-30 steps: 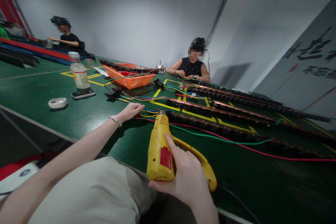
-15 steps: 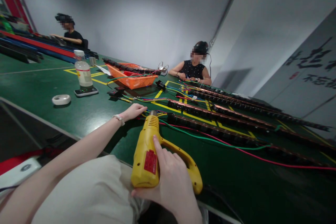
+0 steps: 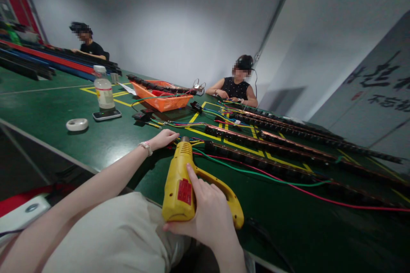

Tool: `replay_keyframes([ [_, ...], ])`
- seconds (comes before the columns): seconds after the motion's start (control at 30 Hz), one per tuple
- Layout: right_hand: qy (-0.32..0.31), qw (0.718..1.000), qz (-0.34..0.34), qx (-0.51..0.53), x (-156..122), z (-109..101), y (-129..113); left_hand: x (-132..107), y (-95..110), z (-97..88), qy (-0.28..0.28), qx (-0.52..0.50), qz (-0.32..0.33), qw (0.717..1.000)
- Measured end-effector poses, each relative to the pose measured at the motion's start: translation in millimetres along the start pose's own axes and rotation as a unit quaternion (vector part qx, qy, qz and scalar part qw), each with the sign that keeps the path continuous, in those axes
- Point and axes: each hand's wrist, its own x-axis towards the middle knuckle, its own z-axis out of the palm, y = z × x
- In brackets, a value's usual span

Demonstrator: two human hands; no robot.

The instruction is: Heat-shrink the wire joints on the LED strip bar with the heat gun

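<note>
My right hand (image 3: 209, 204) is closed around the body of a yellow heat gun (image 3: 179, 183), its index finger lying along the casing. The gun's metal nozzle points away from me at a bundle of coloured wires (image 3: 196, 141). My left hand (image 3: 164, 138) is closed at the near end of those wires, just left of the nozzle; the fingertips are partly hidden, but wires run out from them. The wires lead into a long dark strip with copper edges (image 3: 256, 158) on the green table (image 3: 128, 143). A green and a red wire trail off to the right.
An orange basket (image 3: 173, 103) holding another strip stands behind my left hand. To the left are a bottle (image 3: 105, 94), a phone (image 3: 107, 114) and a white oval object (image 3: 77, 125). More wired strips (image 3: 288, 145) lie at the right. Two people sit across the table.
The heat gun has shifted very slightly, its rear end rising a little in view. My left hand stays at the wires. The whole scene sits slightly lower in view.
</note>
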Motion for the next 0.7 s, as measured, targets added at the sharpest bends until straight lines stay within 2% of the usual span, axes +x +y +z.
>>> replay_keyframes([
  [0.4, 0.066, 0.996, 0.017, -0.049, -22.0, -6.0, 34.8, -0.4, 0.5, -0.2, 0.006, 0.019, -0.010, 1.000],
  [0.7, 0.064, 0.994, 0.038, -0.075, -20.4, -0.7, 25.1, -2.6, 3.3, 0.4, 0.031, 0.015, 0.003, 0.999],
])
